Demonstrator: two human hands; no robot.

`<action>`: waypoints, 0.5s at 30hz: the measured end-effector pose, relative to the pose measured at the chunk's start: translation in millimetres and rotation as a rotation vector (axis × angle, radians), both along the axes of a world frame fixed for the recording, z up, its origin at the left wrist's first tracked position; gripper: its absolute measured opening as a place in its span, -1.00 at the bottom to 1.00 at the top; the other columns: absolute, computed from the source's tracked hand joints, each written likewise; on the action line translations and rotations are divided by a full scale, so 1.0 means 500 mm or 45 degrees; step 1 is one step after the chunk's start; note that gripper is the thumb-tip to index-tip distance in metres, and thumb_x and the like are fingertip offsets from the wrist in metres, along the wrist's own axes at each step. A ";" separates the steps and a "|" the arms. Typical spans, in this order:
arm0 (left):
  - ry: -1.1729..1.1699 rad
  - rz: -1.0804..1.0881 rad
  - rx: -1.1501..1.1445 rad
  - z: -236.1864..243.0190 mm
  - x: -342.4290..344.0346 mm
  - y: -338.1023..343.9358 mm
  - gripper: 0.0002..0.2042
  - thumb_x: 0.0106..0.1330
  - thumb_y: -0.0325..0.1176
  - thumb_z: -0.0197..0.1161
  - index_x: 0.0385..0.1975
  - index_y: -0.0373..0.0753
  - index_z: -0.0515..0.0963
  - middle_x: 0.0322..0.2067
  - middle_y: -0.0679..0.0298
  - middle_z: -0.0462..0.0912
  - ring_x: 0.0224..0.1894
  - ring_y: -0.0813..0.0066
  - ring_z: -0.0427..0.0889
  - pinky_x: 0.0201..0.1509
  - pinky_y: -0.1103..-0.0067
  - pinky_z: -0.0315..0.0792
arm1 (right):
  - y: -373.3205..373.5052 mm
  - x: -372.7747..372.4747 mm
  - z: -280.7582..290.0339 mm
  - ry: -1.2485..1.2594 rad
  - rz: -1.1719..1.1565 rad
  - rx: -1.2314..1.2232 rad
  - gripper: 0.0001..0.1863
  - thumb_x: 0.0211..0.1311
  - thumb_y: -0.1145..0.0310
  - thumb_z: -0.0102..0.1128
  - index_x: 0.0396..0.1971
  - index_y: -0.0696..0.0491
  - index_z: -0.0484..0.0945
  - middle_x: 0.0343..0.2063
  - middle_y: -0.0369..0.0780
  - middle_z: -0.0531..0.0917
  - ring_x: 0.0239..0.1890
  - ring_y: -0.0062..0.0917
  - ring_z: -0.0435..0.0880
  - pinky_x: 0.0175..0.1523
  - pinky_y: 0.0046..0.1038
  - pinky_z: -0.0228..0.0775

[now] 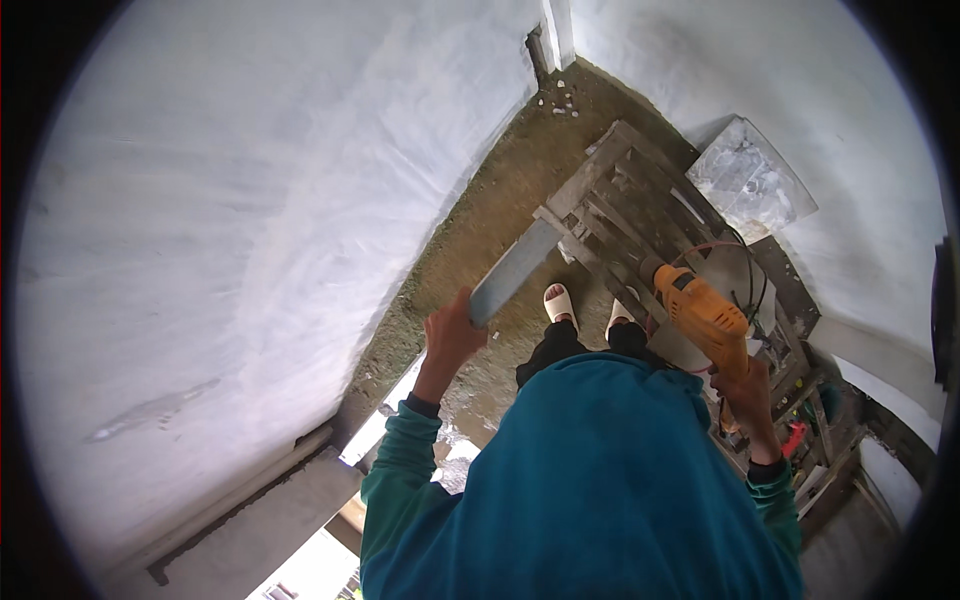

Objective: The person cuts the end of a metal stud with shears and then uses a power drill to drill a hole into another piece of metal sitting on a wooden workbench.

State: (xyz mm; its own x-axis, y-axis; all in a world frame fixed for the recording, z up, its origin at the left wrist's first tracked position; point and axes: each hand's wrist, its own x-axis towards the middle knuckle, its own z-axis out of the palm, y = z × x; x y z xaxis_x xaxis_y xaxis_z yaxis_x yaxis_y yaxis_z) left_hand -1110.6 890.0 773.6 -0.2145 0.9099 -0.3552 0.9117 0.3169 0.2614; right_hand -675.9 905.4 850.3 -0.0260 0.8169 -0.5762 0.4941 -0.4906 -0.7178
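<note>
My left hand (pixel 455 338) is closed around the near end of a long, flat, grey strip (pixel 515 270), which slants away ahead and rightward. My right hand (pixel 742 395) wraps the handle of an orange power drill (pixel 705 315), nose pointing forward-left. Ahead, between both hands, stands a weathered grey slatted wooden bench (pixel 592 175).

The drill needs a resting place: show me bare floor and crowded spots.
Bare floor lies between the left white wall and the grey board in the left hand. Crowded: right side, with the wooden frame and cables near the orange drill in the right hand.
</note>
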 end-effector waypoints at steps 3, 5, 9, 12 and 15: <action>0.002 -0.003 0.024 0.011 0.011 0.001 -0.59 -0.08 -0.33 0.31 -0.17 -0.15 0.40 -0.50 -0.02 0.62 -0.36 -0.11 0.63 -0.25 0.12 0.46 | 0.000 0.006 -0.009 0.011 0.005 0.017 -0.80 -0.12 0.45 0.18 -0.45 0.24 0.58 -0.64 -0.26 0.59 -0.59 -0.61 0.56 -0.44 -0.55 0.38; -0.008 -0.012 0.043 0.015 0.014 0.003 -0.64 -0.06 -0.36 0.29 -0.22 -0.16 0.40 -0.49 -0.02 0.62 -0.36 -0.13 0.62 -0.26 0.10 0.45 | -0.001 0.012 -0.017 0.027 -0.011 0.017 -0.80 -0.12 0.45 0.19 -0.46 0.23 0.58 -0.65 -0.27 0.58 -0.60 -0.62 0.56 -0.44 -0.56 0.37; -0.004 -0.009 -0.027 0.010 0.010 -0.002 -0.64 -0.07 -0.36 0.30 -0.23 -0.16 0.39 -0.47 -0.05 0.62 -0.34 -0.14 0.62 -0.26 0.09 0.45 | -0.003 0.014 -0.023 0.062 -0.043 0.023 -0.82 -0.11 0.45 0.19 -0.47 0.22 0.59 -0.66 -0.27 0.58 -0.61 -0.63 0.55 -0.45 -0.57 0.36; 0.010 -0.031 -0.055 -0.016 0.006 -0.013 -0.62 -0.09 -0.34 0.32 -0.23 -0.16 0.39 -0.46 -0.06 0.62 -0.33 -0.13 0.62 -0.25 0.10 0.46 | -0.005 0.017 -0.028 0.070 -0.066 -0.009 -0.83 -0.10 0.46 0.19 -0.46 0.22 0.58 -0.66 -0.28 0.58 -0.62 -0.64 0.54 -0.46 -0.57 0.35; 0.009 -0.032 -0.112 -0.047 0.003 -0.020 -0.58 -0.12 -0.32 0.34 -0.21 -0.16 0.38 -0.46 -0.05 0.63 -0.33 -0.13 0.63 -0.24 0.10 0.47 | -0.004 0.015 -0.022 0.087 -0.046 0.017 -0.83 -0.09 0.46 0.19 -0.45 0.23 0.59 -0.65 -0.28 0.58 -0.62 -0.64 0.54 -0.46 -0.57 0.35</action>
State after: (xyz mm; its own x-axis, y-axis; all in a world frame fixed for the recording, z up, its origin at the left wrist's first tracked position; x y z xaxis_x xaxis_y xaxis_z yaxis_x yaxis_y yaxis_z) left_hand -1109.2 880.0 750.2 -0.1948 0.8802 -0.4329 0.9213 0.3156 0.2271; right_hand -668.6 903.2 839.3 -0.0352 0.8258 -0.5629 0.4254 -0.4973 -0.7561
